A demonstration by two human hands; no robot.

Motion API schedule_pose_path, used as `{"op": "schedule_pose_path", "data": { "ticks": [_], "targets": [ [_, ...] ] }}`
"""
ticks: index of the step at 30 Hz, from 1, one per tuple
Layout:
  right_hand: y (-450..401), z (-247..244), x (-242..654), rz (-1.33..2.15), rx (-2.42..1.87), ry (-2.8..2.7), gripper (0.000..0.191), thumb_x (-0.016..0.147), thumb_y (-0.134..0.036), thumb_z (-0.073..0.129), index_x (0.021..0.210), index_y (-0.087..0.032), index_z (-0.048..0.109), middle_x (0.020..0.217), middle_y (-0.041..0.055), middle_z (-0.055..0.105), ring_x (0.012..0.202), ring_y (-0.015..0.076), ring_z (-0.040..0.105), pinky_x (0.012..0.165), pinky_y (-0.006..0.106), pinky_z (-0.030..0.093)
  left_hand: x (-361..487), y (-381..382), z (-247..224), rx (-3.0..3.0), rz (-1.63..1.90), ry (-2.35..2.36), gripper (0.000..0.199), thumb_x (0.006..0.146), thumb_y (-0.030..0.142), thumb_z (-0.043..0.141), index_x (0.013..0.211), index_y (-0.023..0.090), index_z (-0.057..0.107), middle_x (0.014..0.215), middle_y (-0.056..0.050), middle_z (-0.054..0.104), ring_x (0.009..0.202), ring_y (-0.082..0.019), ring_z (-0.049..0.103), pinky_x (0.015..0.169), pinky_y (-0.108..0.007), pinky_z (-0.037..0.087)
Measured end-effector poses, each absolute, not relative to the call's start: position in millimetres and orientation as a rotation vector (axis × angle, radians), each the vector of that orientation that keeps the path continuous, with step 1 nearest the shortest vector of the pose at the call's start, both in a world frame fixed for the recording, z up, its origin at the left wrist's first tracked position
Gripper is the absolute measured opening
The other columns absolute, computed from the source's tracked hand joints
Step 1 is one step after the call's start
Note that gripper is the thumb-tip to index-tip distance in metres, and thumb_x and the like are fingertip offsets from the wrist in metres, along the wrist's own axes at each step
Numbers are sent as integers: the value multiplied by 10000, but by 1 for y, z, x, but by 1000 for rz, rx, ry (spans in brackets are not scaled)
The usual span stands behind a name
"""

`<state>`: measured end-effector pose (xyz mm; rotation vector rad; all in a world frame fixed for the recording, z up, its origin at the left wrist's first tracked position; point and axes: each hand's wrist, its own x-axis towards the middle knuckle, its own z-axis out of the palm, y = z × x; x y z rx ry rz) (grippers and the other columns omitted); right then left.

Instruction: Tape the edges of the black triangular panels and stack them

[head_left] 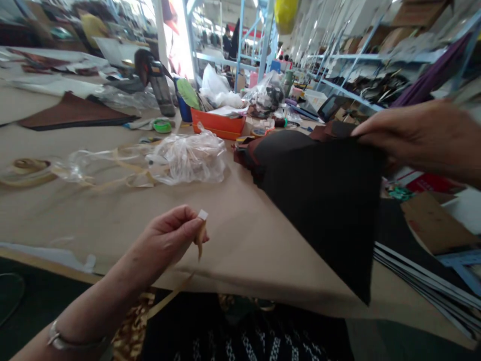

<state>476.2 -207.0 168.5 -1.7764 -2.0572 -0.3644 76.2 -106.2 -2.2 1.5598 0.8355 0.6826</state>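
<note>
Right hand with diagonal black sheet, tip-down

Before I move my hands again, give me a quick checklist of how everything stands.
1. Left hand gripping the tan strip: ok, pinched between thumb and fingers, with a white tab showing on top.
2. Right hand gripping the black sheet: ok, held near its upper edge.
3. Black sheet lying flat: not ok, it is lifted and tilted, one corner pointing down near the front edge of the table.
4. Plastic bag apart from the left hand: ok, it lies beyond it.
5. Strip's lower end free of snags: cannot tell.
</note>
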Motion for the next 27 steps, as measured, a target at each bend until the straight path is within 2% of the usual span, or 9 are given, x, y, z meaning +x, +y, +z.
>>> {"op": "schedule_pose_path", "data": {
  "ticks": [2, 4, 7, 9, 12, 14, 17, 24, 27],
  "targets": [
    [-176, 123, 442, -357, -1755, -2434, 168, 874, -221, 544, 923, -193, 702, 872, 55, 669, 804, 193, 619, 739, 340, 439, 79, -119, 0, 1456, 680, 820, 225, 827, 361, 571, 691, 185, 540, 600, 27, 622, 582, -106, 566, 609, -212, 437],
    [-147, 75, 413, -235, -1751, -2527, 195, 903, -227, 516, 955, -187, 699, 910, 50, 656, 769, 159, 615, 689, 281, 441, 84, -130, -1, 1430, 641, 816, 216, 820, 349, 577, 680, 192, 528, 554, 39, 598, 546, -104, 549, 579, -212, 429],
    [-126, 19, 385, -151, -1832, -2449, 268, 927, -243, 490, 1155, -208, 626, 1066, 56, 623, 838, 162, 614, 685, 258, 443, 91, -141, -10, 1531, 509, 858, 214, 817, 367, 552, 696, 191, 549, 548, 36, 572, 530, -106, 511, 554, -224, 413],
    [-136, -4, 376, -85, -1854, -2324, 314, 935, -236, 474, 1230, -195, 571, 1079, 59, 617, 889, 167, 608, 736, 257, 450, 95, -144, -20, 1693, 378, 919, 260, 825, 397, 516, 687, 184, 574, 539, 33, 531, 518, -107, 467, 524, -231, 385],
    [-184, -27, 373, 94, -1841, -2260, 289, 938, -272, 467, 1185, -186, 593, 1013, 48, 623, 878, 165, 606, 751, 262, 458, 100, -144, -37, 2102, 176, 904, 302, 860, 377, 467, 673, 181, 599, 598, 10, 540, 571, -123, 478, 556, -253, 382],
    [-227, -42, 377, 204, -1887, -2279, 267, 927, -302, 483, 1135, -202, 617, 990, 43, 613, 807, 161, 607, 693, 271, 466, 104, -144, -47, 2390, 87, 786, 316, 890, 323, 434, 678, 180, 619, 743, -33, 601, 714, -162, 533, 664, -294, 417],
    [-281, -65, 388, 254, -2062, -2221, 285, 904, -308, 512, 1158, -215, 603, 1018, 54, 588, 715, 153, 597, 604, 282, 459, 115, -146, -55, 2631, 4, 663, 331, 904, 256, 415, 684, 182, 651, 898, -82, 611, 880, -229, 523, 774, -372, 427],
    [-289, -77, 438, 324, -2159, -2085, 286, 868, -287, 552, 1144, -265, 622, 969, 30, 594, 759, 152, 599, 643, 273, 458, 153, -170, -55, 2605, -45, 542, 272, 902, 214, 446, 697, 185, 623, 825, -44, 604, 810, -192, 514, 743, -328, 424],
    [-281, -64, 443, 276, -2185, -2016, 273, 852, -272, 558, 1110, -261, 648, 933, 29, 615, 743, 154, 593, 633, 272, 444, 170, -182, -48, 2400, -108, 679, 232, 883, 248, 478, 694, 179, 593, 708, -10, 598, 678, -152, 519, 646, -284, 408]
  ]
}}
